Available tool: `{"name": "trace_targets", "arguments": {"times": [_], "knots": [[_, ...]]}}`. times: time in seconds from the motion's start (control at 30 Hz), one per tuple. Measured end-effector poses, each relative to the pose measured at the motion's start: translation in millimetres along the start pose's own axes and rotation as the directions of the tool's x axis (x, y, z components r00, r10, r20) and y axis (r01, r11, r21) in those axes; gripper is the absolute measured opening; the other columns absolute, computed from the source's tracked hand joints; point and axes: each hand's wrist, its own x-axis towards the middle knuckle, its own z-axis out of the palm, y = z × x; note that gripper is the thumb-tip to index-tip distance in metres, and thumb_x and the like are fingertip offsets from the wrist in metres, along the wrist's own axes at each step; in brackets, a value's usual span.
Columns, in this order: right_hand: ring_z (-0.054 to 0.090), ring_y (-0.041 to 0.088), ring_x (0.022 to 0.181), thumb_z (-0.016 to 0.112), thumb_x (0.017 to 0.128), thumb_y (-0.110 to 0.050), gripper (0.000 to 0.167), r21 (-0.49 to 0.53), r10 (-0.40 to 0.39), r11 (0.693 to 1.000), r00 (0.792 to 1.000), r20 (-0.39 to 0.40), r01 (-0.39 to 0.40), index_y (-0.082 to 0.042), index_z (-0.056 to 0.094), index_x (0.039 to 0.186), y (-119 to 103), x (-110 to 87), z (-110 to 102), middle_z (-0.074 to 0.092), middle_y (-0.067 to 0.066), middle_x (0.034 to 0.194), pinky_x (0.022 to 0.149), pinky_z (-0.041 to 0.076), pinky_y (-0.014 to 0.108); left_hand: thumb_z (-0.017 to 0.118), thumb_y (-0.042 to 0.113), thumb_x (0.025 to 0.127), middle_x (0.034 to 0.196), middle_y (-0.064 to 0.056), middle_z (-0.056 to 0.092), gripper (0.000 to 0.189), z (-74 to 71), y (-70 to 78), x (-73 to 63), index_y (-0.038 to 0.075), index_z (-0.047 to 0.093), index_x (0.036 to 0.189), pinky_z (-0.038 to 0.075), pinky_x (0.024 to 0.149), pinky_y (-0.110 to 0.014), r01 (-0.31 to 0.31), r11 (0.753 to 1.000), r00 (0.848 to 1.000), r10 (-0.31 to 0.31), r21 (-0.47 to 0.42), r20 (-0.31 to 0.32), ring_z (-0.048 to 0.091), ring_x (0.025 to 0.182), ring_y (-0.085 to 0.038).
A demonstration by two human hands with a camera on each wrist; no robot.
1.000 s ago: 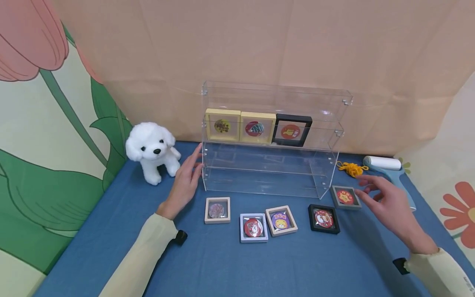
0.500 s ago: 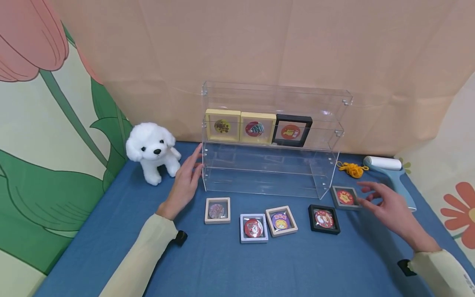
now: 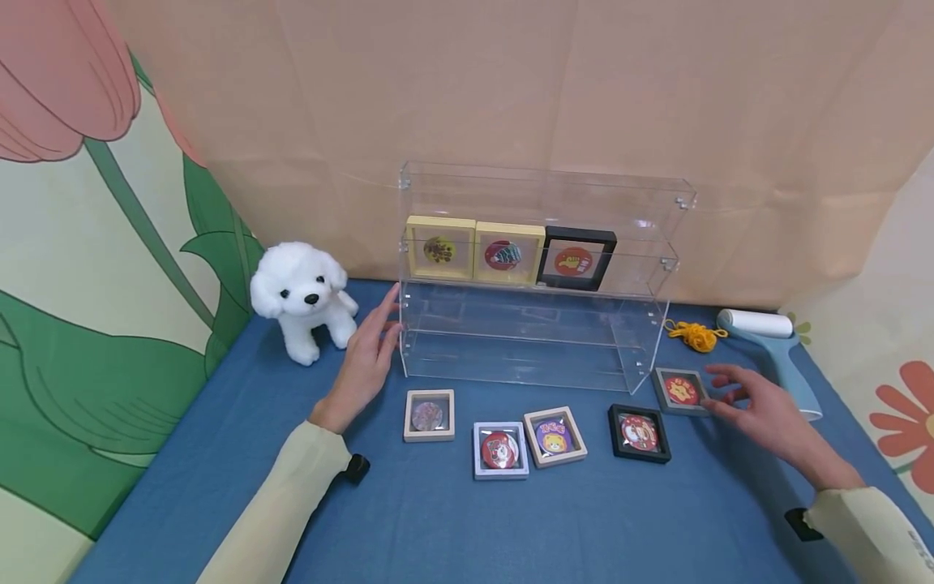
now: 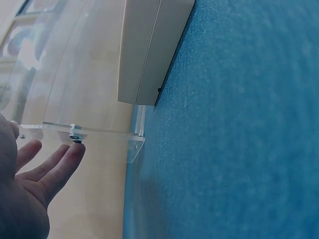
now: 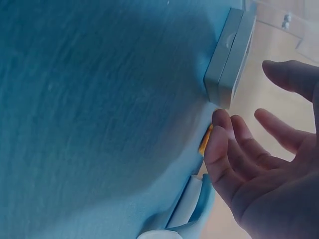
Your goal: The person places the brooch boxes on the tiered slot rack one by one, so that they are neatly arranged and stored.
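In the head view, a clear acrylic display shelf stands at the back of the blue-covered table. My left hand touches its left side with extended fingers; in the left wrist view, fingertips rest by a screw on the clear panel. My right hand hovers at the right of a grey square badge frame, fingers loosely bent and holding nothing. The right wrist view shows the thumb apart from the frame's side. Two yellow frames and a black frame stand on the upper tier.
On the table lie a cream frame, a lilac frame, a tilted beige frame and a black frame. A white plush dog sits left; orange yarn and a blue-handled lint roller lie right.
My right hand has drawn slightly down and to the right, its fingers lower beside the grey frame. The left hand stays against the shelf.
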Motion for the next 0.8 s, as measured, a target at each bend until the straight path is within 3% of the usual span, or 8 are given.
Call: {"name": "trace_targets", "arguments": {"times": [0.5, 0.8], "knots": [[0.058, 0.041, 0.1, 0.075, 0.093, -0.034, 0.075, 0.008, 0.041, 0.999, 0.993, 0.114, -0.043, 0.008, 0.039, 0.144, 8, 14.6, 2, 0.054, 0.034, 0.126, 0.075, 0.054, 0.049, 0.049, 0.013, 0.108, 0.141, -0.017, 0.052, 0.065, -0.4, -1.4, -0.9, 0.034, 0.021, 0.162, 0.057, 0.088, -0.046, 0.005, 1.0, 1.0, -0.005, 0.0, 0.001, 0.064, 0.113, -0.03], [0.057, 0.035, 0.098, 0.073, 0.094, -0.035, 0.074, 0.036, 0.033, 0.998, 0.98, 0.195, -0.041, 0.009, 0.039, 0.145, 17, 23.9, 4, 0.055, 0.032, 0.124, 0.075, 0.051, 0.042, 0.049, 0.012, 0.108, 0.14, -0.018, 0.052, 0.064, 0.4, -0.8, 0.1, 0.032, 0.022, 0.163, 0.057, 0.088, -0.046, -0.006, 1.0, 1.0, 0.006, 0.008, -0.002, 0.065, 0.112, -0.031]]}}
